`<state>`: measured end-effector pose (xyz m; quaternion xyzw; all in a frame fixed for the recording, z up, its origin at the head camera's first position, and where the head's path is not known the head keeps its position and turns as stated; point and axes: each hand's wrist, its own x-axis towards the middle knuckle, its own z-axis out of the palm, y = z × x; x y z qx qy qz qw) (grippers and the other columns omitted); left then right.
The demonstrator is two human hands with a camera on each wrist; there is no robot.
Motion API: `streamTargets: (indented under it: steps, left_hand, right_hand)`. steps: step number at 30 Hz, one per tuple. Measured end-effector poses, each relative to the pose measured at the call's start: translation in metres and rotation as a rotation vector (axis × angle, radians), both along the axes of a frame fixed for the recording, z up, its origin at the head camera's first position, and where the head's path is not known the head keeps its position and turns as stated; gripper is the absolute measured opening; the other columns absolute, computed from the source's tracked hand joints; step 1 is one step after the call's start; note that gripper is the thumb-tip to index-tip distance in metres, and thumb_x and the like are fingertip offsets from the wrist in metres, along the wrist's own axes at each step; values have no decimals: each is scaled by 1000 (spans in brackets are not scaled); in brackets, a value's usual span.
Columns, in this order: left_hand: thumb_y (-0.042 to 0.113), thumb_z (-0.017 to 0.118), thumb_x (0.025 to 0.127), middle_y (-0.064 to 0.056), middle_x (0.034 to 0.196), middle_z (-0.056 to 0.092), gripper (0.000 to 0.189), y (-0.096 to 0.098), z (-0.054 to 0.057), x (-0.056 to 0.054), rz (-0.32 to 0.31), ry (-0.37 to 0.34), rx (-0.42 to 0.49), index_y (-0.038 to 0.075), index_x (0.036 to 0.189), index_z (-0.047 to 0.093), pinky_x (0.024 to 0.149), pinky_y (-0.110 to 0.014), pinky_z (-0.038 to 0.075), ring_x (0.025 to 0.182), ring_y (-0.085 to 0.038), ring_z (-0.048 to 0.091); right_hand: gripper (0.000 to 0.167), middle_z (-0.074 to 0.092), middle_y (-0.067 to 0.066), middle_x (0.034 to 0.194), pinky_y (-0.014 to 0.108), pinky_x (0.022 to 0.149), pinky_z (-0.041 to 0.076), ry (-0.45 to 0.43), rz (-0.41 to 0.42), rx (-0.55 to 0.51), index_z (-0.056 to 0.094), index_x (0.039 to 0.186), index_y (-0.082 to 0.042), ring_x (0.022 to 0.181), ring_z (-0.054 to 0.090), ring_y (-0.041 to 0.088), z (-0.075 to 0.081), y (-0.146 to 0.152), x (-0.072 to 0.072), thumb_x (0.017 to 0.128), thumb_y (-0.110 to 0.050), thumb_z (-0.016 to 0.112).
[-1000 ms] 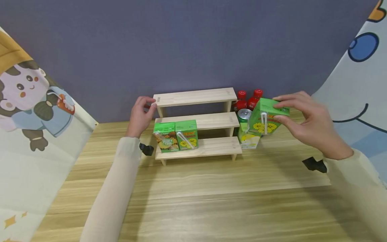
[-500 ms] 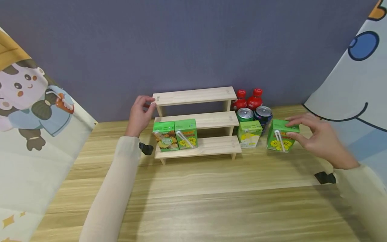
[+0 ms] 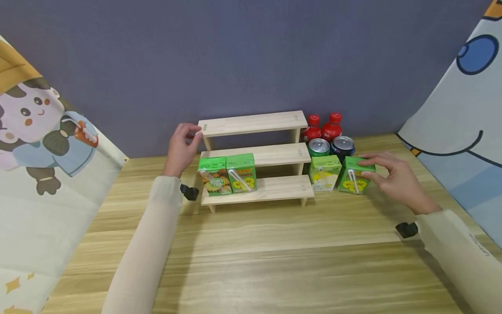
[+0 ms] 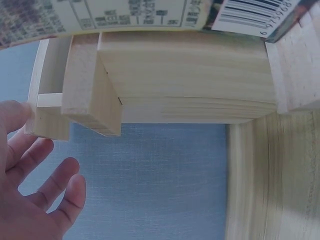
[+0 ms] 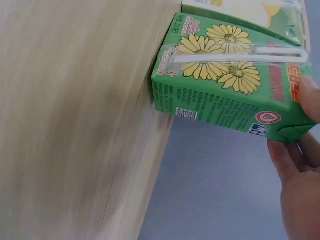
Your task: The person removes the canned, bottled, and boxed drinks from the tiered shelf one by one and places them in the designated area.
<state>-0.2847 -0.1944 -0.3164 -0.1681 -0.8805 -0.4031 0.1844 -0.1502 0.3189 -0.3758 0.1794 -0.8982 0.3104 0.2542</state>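
Note:
My right hand (image 3: 396, 179) pinches the top of a green drink carton (image 3: 354, 176) printed with yellow flowers and carrying a white straw. This carton stands upright on the table beside a yellow-green lemon carton (image 3: 324, 173). In the right wrist view the thumb is on the front of the flower carton (image 5: 220, 75) and fingers lie behind. At the left end of a three-step wooden rack (image 3: 252, 124), my left hand (image 3: 182, 146) holds the top board's corner between thumb and forefinger, other fingers loosely bent. Two green cartons, a brown-patterned one (image 3: 215, 176) and a flower one (image 3: 241, 173), stand on the lowest step.
Behind the right-hand cartons are a green can (image 3: 319, 147), a dark blue can (image 3: 343, 145) and two red-capped bottles (image 3: 332, 126). A grey-blue wall (image 3: 251, 56) rises behind the rack. The wooden table (image 3: 274, 261) stretches toward me, with printed panels on both sides.
My right hand has lowered the flower carton from above the cans to the table, then moved it left against the lemon carton. The left hand stays at the rack.

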Motion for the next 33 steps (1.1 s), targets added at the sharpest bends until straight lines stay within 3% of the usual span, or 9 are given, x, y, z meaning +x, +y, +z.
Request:
streamTargets:
  steps: [10, 26, 33]
  left_hand:
    - [29, 53, 98, -6, 120, 50, 31, 0, 0, -1, 10, -7, -10, 5, 117, 60, 79, -39, 46, 97, -23, 52]
    - [29, 52, 98, -8, 118, 50, 32, 1, -1, -1, 10, -5, -15, 5, 117, 59, 80, -40, 46, 97, -24, 52]
    - [30, 51, 98, -8, 118, 50, 32, 0, -2, -2, 7, 0, -15, 6, 117, 59, 80, -40, 46, 97, -24, 52]
  right_hand:
    - [32, 66, 12, 104, 18, 77, 30, 112, 44, 0, 76, 86, -2, 95, 48, 20, 1, -3, -7, 59, 14, 81]
    - [33, 67, 15, 100, 16, 74, 33, 153, 0, -26, 75, 90, 1, 90, 48, 15, -3, -11, -10, 61, 16, 80]
    - [34, 66, 15, 104, 17, 75, 33, 146, -16, -21, 74, 94, 2, 93, 49, 19, -4, -13, -9, 63, 16, 79]
